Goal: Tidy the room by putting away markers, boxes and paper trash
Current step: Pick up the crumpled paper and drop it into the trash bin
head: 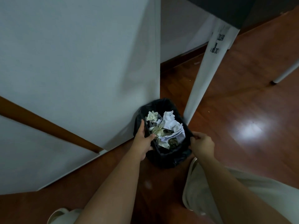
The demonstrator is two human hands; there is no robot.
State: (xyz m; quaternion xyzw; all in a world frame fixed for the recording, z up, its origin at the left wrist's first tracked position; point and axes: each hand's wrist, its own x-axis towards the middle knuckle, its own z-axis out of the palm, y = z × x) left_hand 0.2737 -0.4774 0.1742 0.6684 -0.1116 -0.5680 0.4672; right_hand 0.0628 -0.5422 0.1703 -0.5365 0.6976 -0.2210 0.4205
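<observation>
A small waste bin lined with a black plastic bag [168, 157] stands on the wooden floor against a white wall corner. Crumpled white and cream paper [169, 126] fills it. My left hand [143, 139] grips the bin's left rim, thumb inside over the edge. On the right side, my right hand [202, 143] pinches the bag's edge at the rim. No markers or boxes are in view.
A white wall [72, 70] with a brown wooden rail [48, 125] rises on the left. A white table leg [208, 68] stands just right of the bin under a dark tabletop. Wooden floor [242, 102] stretches to the right. My legs and a shoe show at the bottom.
</observation>
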